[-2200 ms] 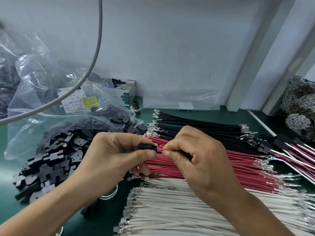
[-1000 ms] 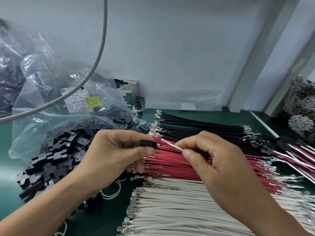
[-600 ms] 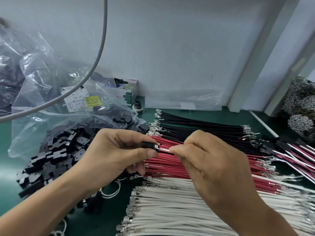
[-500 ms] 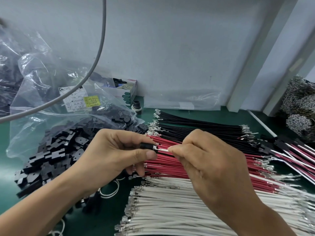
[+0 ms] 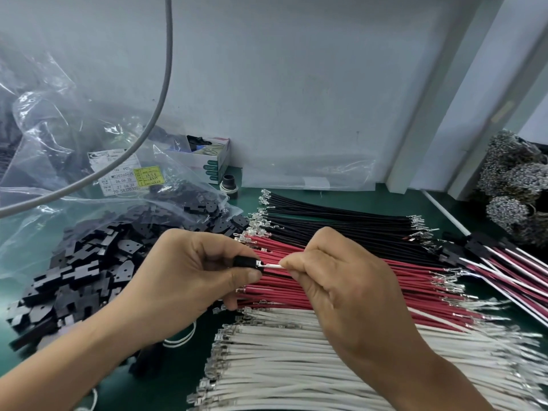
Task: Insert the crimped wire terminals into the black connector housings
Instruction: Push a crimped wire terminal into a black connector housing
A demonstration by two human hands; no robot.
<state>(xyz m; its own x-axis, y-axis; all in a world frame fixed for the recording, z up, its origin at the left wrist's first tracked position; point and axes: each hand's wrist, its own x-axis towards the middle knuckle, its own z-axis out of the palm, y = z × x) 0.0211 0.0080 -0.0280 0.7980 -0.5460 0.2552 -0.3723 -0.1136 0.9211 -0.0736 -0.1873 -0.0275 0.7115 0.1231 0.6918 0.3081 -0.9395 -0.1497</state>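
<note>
Green matting (image 5: 341, 197) covers the bench under our hands. Beyond and below our right hand (image 5: 344, 295) lie three rows of loose wires: black wires (image 5: 341, 218) farthest, red wires (image 5: 341, 295) passing under both hands, white wires (image 5: 296, 360) nearest us, all tipped with metal terminals. To the right of that hand sit finished leads (image 5: 510, 268) ending in black plugs, and past them grey tangled bundles (image 5: 516, 179).

Left of our left hand (image 5: 189, 277) a heap of black housings (image 5: 74, 277) spills from a clear bag (image 5: 59, 143) bearing a printed label (image 5: 118, 173). Beyond the bag, an open carton (image 5: 213, 158) holds dark items we cannot identify, with a small black fitting (image 5: 229, 183) beside it. A grey cable (image 5: 154, 114) hangs across the bag, in front of the wall.

Our left hand pinches a housing (image 5: 244, 261) between thumb and forefinger. Our right hand pinches a white wire (image 5: 274, 265) just beside it, fingers curled; its terminal (image 5: 259, 264) meets the housing's opening. How deep it sits, we cannot tell.
</note>
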